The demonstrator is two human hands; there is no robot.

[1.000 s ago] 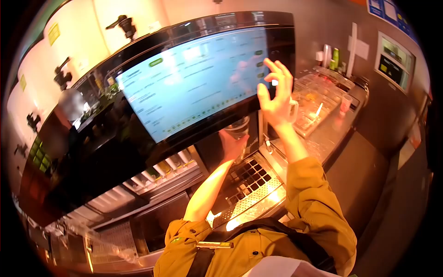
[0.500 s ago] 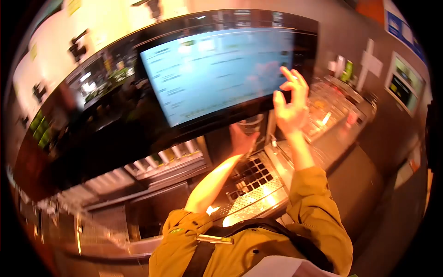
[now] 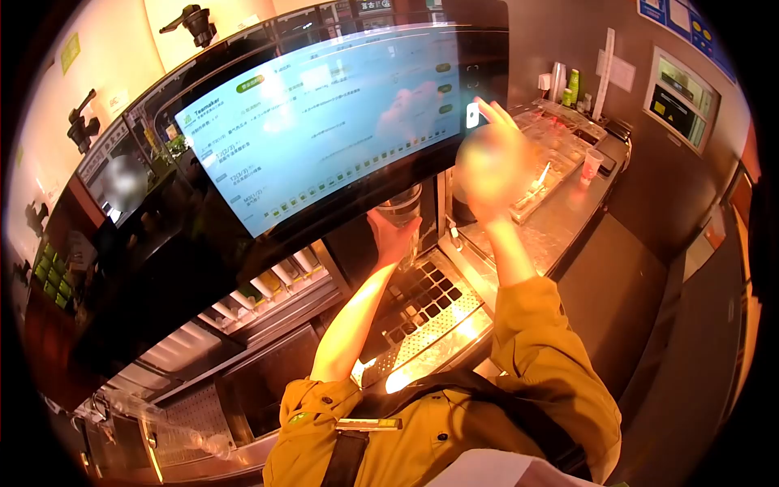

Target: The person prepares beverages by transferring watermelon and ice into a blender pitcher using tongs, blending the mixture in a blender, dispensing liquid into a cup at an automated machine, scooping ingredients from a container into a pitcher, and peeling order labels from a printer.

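Beneath the lower edge of a large touch screen (image 3: 324, 122), my left hand (image 3: 391, 237) is wrapped round a clear cup (image 3: 403, 203); the screen hides part of the cup. My right hand (image 3: 493, 166) is raised at the screen's right border, its fingers stretched upward close to the dark frame and holding nothing. The palm is blurred, and I cannot tell whether a fingertip touches the glass. Below my left hand lies a metal drip tray with a dark square grid (image 3: 426, 292).
A counter to the right carries a clear-lidded tray of compartments (image 3: 540, 154), a plastic cup with a red print (image 3: 591, 166) and a green bottle (image 3: 574, 85). Black taps (image 3: 191, 26) stand behind the screen. White containers (image 3: 264, 286) sit in a rack at lower left.
The view has shifted, so the screen sits further left and its text is sharper. My right hand stays raised by the screen's right border. My left hand keeps the cup beneath the screen.
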